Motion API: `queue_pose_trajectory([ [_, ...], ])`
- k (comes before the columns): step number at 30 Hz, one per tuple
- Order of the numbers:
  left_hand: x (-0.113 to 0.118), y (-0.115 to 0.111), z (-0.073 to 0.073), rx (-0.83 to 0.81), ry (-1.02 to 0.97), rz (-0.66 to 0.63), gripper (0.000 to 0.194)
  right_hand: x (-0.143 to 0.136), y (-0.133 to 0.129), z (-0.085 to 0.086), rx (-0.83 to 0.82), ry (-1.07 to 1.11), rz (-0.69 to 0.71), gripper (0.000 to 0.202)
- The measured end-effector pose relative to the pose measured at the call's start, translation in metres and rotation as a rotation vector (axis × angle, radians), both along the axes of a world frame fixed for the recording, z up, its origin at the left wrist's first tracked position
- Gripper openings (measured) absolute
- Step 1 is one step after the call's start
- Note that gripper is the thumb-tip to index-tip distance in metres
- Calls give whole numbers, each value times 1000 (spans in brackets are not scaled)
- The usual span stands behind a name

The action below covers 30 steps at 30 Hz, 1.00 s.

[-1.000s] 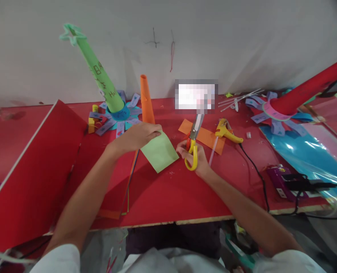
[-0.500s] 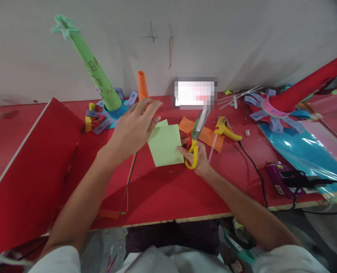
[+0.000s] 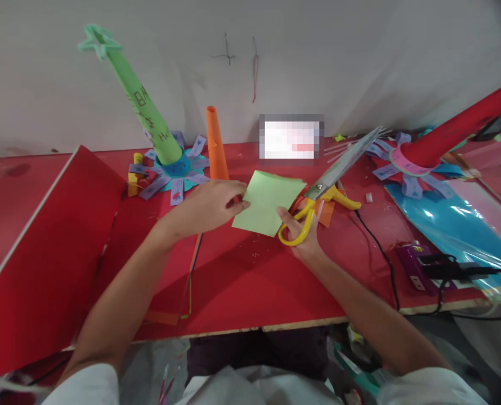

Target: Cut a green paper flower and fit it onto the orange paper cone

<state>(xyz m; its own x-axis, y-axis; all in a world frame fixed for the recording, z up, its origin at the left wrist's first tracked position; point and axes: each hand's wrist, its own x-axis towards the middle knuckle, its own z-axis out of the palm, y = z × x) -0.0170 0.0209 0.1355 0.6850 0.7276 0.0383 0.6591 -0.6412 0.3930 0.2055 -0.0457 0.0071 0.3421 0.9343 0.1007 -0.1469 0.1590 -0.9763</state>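
Observation:
Light green paper point(image 3: 267, 202) is held between my two hands above the red table point(image 3: 233, 287). My left hand point(image 3: 217, 205) pinches the paper's left edge between thumb and fingers. My right hand point(image 3: 303, 230) grips the paper's lower right part with the thumb on top. The same hand has the yellow-handled scissors point(image 3: 313, 202), whose blades point up and to the right. Just behind my left hand stands an orange paper cone point(image 3: 217, 143).
A green paper tube point(image 3: 144, 107) stands at the left, near a red board point(image 3: 56, 253). On the right are a yellow glue gun point(image 3: 341, 198), a purple box point(image 3: 413, 267) with black cables, blue wrapped sheets point(image 3: 440, 219) and a red tube point(image 3: 465, 126).
My left hand has come down and closed on the paper's left edge. The paper has lifted and turned, and the scissors have swung to point further right. The orange cone shows more fully.

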Motion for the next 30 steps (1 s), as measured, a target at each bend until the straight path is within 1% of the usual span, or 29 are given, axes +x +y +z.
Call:
queue_pose_trajectory([
  [2,2,-1,1,67,-106,22,25,0,0,4,-8,-15,10,46],
  [5,1,1,2,131,-298,108,26,0,-1,10,-2,-39,38,44],
  [7,1,3,1,123,-412,163,25,-2,-1,13,-2,-15,40,46],
  [9,3,4,-1,59,-488,178,24,-3,-1,14,-21,22,27,51],
  [13,6,4,-7,-72,-531,161,24,-5,-2,12,-55,6,24,57],
  [18,5,7,-11,-214,-586,84,28,-9,-7,14,-60,-8,10,60],
  [22,3,13,-13,-231,-679,67,38,-9,-6,15,-15,20,17,53],
  [24,2,15,-15,-238,-708,60,41,-8,-5,13,-20,39,6,54],
  [27,3,17,-21,-202,-696,65,42,-6,-5,9,-58,30,11,56],
  [30,4,17,-25,-151,-643,81,41,-6,-6,7,-88,36,37,55],
])
